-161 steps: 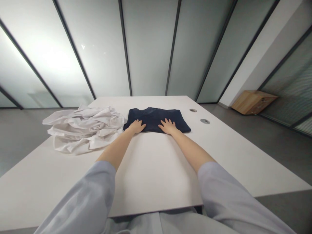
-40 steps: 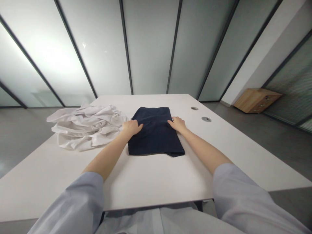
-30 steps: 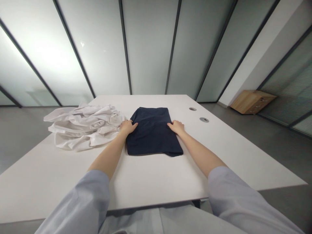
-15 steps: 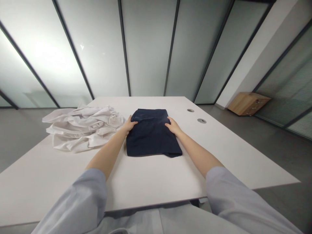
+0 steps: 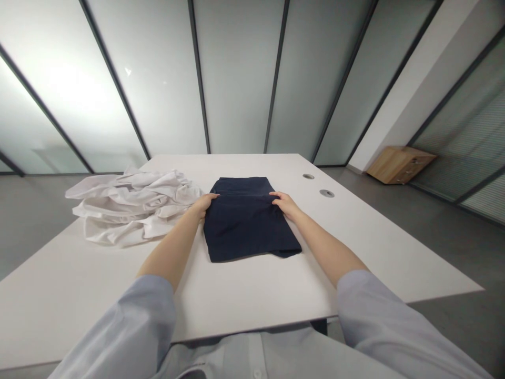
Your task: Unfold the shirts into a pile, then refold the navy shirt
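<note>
A folded dark navy garment lies in the middle of the white table. My left hand pinches its left edge, about halfway up the fold. On the opposite side my right hand pinches the right edge, fingers closed on the cloth. The fabric between both hands is raised in a slight ridge. Both forearms reach forward out of pale grey sleeves.
A crumpled heap of white cloth lies left of the navy garment. Two round cable grommets are set into the table at the right. Frosted glass panels stand behind, and a wooden cabinet sits on the floor far right.
The navy garment went from a wide fold to a narrower, longer one. Both hands moved from flat on it to gripping its side edges, and the near end slid slightly closer to me.
</note>
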`<state>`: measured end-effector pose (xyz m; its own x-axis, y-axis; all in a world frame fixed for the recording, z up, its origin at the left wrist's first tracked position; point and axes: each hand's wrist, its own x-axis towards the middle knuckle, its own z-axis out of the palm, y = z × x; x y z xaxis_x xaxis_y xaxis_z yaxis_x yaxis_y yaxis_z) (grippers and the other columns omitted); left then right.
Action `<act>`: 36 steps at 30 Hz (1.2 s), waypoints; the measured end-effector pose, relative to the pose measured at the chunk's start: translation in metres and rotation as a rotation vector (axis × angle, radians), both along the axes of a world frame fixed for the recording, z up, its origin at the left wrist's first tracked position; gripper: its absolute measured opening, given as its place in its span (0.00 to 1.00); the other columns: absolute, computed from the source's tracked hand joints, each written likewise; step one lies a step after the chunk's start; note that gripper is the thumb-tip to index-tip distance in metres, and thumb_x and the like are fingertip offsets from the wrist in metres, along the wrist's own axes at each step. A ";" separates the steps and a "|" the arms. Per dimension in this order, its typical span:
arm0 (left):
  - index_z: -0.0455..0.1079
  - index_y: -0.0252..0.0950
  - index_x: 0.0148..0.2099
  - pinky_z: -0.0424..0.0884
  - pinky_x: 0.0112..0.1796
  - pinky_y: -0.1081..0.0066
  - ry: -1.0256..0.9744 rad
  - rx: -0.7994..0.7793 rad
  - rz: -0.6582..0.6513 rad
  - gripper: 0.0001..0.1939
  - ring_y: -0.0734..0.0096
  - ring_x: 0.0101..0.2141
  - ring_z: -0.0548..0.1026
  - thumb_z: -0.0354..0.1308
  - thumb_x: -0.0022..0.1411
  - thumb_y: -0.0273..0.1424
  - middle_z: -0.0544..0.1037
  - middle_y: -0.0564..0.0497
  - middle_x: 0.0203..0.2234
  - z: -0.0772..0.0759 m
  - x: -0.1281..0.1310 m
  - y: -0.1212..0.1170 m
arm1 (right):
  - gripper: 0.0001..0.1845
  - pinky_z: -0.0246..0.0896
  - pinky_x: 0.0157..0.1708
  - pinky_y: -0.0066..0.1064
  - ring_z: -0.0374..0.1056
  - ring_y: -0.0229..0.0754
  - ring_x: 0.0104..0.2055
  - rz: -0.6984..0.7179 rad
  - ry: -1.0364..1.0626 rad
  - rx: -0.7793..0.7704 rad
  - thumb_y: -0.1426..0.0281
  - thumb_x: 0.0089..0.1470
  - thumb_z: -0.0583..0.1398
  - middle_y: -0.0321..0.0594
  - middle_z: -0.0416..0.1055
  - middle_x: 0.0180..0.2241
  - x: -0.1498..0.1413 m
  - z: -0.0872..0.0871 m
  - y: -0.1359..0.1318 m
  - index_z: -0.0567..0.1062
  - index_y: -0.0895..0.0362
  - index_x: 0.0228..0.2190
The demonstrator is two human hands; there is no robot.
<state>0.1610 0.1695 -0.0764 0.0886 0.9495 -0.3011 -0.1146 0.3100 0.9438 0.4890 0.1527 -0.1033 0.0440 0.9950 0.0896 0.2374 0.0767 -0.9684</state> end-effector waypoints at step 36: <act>0.75 0.38 0.28 0.59 0.58 0.56 1.007 0.695 -0.249 0.12 0.42 0.58 0.64 0.71 0.37 0.32 0.76 0.43 0.47 0.026 -0.006 -0.019 | 0.09 0.57 0.53 0.40 0.66 0.50 0.48 -0.062 -0.785 0.381 0.76 0.44 0.59 0.45 0.73 0.41 0.011 0.016 -0.008 0.78 0.55 0.29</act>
